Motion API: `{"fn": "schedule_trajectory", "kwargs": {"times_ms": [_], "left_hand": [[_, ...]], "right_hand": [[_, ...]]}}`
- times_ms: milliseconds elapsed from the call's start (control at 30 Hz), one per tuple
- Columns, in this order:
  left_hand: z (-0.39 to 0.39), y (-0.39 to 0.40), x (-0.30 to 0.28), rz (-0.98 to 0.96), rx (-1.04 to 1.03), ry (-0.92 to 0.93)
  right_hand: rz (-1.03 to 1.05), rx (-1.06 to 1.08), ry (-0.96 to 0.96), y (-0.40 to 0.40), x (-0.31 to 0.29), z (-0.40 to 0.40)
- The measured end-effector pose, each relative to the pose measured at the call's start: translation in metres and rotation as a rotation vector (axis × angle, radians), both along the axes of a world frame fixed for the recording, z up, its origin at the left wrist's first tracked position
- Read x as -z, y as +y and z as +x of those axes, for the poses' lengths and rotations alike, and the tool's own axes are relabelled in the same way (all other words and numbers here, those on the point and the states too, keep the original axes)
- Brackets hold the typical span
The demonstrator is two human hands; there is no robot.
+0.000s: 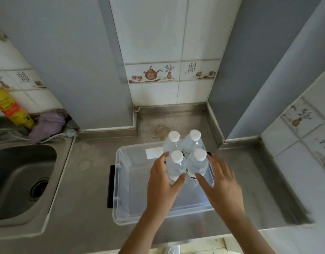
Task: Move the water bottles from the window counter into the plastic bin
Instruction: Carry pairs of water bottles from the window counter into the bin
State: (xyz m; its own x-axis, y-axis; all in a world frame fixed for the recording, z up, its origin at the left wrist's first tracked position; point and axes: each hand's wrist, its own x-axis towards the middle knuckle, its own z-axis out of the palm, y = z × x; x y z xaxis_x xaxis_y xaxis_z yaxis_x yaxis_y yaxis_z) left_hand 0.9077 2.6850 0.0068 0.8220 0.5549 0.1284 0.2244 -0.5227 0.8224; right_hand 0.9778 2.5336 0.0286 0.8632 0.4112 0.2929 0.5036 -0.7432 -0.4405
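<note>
Now both my arms reach up from bottom of frame. My left hand (162,177) wraps near-left bottle, fingers curled round it. My right hand (221,177) spread, fingers loose against near-right bottle, not clamped. Four bottles (185,154) stand upright, clustered, between my hands, at far right end of clear bin (125,184), centre frame.

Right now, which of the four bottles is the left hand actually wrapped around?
The near-left bottle: the left hand curls around it. The other three stand untouched by that hand.
</note>
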Motion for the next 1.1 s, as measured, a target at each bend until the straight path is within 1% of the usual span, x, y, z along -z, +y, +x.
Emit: {"fn": "schedule_trajectory", "kwargs": {"times_ms": [133,267,433,567,700,933,1000,1100], "left_hand": [[-0.010,-0.001,-0.024,0.298,0.005,-0.098],[-0.017,-0.015,-0.047,0.528,0.101,-0.083],[-0.023,-0.053,-0.068,0.698,0.264,-0.096],[-0.032,-0.104,-0.078,0.722,0.401,-0.129],[-0.053,-0.177,-0.081,0.711,0.580,-0.161],[-0.115,-0.320,-0.083,0.756,0.858,-0.154],[-0.134,-0.357,-0.083,0.791,0.923,-0.184],[-0.160,-0.410,-0.083,0.784,1.028,-0.242]], "right_hand": [[-0.032,0.042,-0.069,-0.013,-0.014,-0.017],[-0.075,0.102,-0.152,-0.035,-0.032,-0.040],[-0.084,0.170,-0.152,-0.087,-0.045,-0.070],[-0.089,0.284,-0.157,-0.145,-0.050,-0.100],[-0.090,0.406,-0.131,-0.215,-0.049,-0.147],[-0.095,0.684,-0.104,-0.336,-0.047,-0.257],[-0.104,0.768,-0.091,-0.365,-0.045,-0.290],[-0.114,0.886,-0.093,-0.406,-0.044,-0.335]]}}
